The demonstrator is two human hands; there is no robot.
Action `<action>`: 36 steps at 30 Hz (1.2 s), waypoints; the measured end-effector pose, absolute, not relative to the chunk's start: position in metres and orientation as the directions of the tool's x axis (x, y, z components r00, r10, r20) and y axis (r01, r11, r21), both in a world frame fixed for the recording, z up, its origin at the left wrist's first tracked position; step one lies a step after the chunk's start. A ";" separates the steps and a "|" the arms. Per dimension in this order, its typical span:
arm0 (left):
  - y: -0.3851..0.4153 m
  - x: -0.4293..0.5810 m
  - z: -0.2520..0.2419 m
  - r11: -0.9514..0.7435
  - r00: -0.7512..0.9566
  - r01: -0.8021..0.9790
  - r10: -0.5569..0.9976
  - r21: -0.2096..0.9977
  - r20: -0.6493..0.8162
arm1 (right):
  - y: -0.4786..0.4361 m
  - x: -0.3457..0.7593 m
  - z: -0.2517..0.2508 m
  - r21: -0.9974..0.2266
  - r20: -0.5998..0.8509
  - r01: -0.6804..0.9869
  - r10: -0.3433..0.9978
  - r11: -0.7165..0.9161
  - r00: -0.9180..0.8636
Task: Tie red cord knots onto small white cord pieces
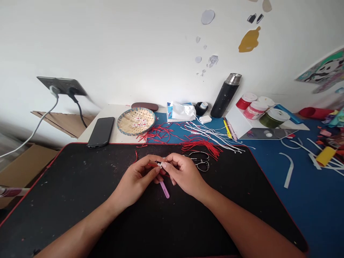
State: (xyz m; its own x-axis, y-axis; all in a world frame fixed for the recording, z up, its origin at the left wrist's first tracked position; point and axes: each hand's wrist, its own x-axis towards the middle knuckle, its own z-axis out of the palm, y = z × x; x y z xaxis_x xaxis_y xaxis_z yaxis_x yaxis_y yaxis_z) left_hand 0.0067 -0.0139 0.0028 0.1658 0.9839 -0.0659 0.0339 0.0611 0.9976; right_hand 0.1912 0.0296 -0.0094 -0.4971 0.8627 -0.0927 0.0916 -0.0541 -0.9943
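White scrap [160, 165], one, in grip of left hand [137, 179] and right hand [185, 173]; one purple stick [164, 189] below

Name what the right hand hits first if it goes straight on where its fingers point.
The right hand points left; it would likely press first into the small white piece at its fingertips, then the left hand.

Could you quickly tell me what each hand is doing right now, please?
Left hand: pinched shut on the small white piece.
Right hand: pinched shut on the same piece.
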 end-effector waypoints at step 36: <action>-0.013 0.007 -0.003 0.188 0.251 -0.068 0.954 0.980 -0.166 | 0.029 0.189 -0.013 -0.990 -0.143 0.078 0.846 -0.120 -0.514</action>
State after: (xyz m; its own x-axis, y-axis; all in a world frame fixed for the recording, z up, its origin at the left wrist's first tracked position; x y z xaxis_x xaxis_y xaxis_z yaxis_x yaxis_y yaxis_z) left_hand 0.0068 -0.0129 -0.0032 0.2506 0.9538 -0.1656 -0.0684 0.1880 0.9798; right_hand 0.1892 0.0289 -0.0133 -0.5138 0.8458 -0.1434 0.0780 -0.1204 -0.9897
